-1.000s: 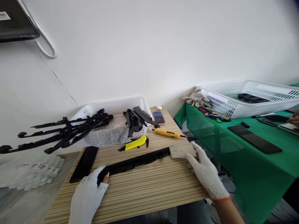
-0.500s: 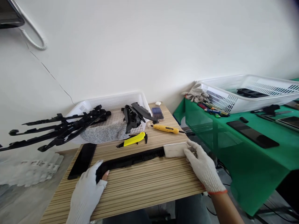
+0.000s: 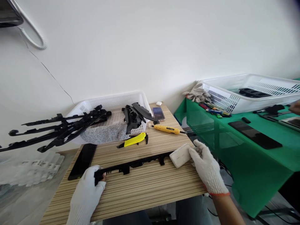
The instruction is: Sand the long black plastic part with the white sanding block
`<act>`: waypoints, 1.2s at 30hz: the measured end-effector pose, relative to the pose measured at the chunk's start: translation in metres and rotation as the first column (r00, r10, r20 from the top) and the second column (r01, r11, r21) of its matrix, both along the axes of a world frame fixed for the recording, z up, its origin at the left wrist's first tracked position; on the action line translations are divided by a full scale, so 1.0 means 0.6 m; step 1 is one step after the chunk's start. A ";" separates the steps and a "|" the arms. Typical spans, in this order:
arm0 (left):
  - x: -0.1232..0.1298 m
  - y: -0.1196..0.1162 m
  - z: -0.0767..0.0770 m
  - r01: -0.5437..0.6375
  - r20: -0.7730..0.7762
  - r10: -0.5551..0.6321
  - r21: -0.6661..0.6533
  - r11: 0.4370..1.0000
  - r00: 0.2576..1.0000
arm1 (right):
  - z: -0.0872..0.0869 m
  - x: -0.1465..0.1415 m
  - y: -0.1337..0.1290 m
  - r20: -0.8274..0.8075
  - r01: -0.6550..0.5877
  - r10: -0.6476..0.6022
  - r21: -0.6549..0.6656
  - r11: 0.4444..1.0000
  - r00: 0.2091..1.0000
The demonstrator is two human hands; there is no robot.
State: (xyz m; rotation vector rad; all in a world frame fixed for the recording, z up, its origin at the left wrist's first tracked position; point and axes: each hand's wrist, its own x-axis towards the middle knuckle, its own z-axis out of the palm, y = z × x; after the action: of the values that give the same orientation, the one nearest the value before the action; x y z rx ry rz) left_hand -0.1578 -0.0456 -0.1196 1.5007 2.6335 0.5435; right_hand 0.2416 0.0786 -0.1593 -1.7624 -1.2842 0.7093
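Observation:
My left hand (image 3: 87,190), in a white knit glove with a bare thumb tip showing, is closed on the near-left end of a long black plastic trim strip (image 3: 140,162). The strip runs slantwise over the wood-grained table, its clips and tabs facing me. My right hand (image 3: 207,165), gloved too, pinches a flat white rectangular pad (image 3: 181,155). That pad lies against the strip's right end and partly covers it. Beyond the strip are a yellow utility knife (image 3: 135,140) and a yellow electric screwdriver (image 3: 167,129).
A white basket (image 3: 112,99) at the back holds black plastic parts that jut out leftward. Left of the strip lies a dark flat phone-like slab (image 3: 82,162). On the green-covered table (image 3: 248,162) stand another white basket (image 3: 220,100) and a black panel (image 3: 255,134); another person's hand (image 3: 295,107) shows at right.
The strip has been rolled over so its clips and tabs face me. The white pad has tilted and moved slightly toward me. Another person's hand has appeared at the far right.

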 end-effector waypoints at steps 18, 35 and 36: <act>-0.005 -0.001 -0.005 0.122 0.006 -0.123 0.084 0.989 0.992 | 0.012 0.001 -0.002 -0.080 0.017 -0.015 0.025 1.000 0.997; 0.019 -0.002 0.019 0.049 -0.015 -0.049 -0.038 0.998 0.999 | 0.027 -0.007 -0.007 -0.192 -0.042 0.035 -0.031 0.999 0.981; 0.020 -0.002 0.021 0.049 -0.020 -0.050 -0.044 0.998 0.999 | 0.027 -0.007 -0.009 -0.125 -0.083 0.077 -0.044 0.996 0.989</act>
State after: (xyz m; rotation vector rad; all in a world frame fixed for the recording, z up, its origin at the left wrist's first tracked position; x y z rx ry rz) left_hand -0.1458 -0.0468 -0.1070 1.5636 2.5979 0.4660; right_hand 0.2376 0.0735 -0.1433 -1.6858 -1.2683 0.8880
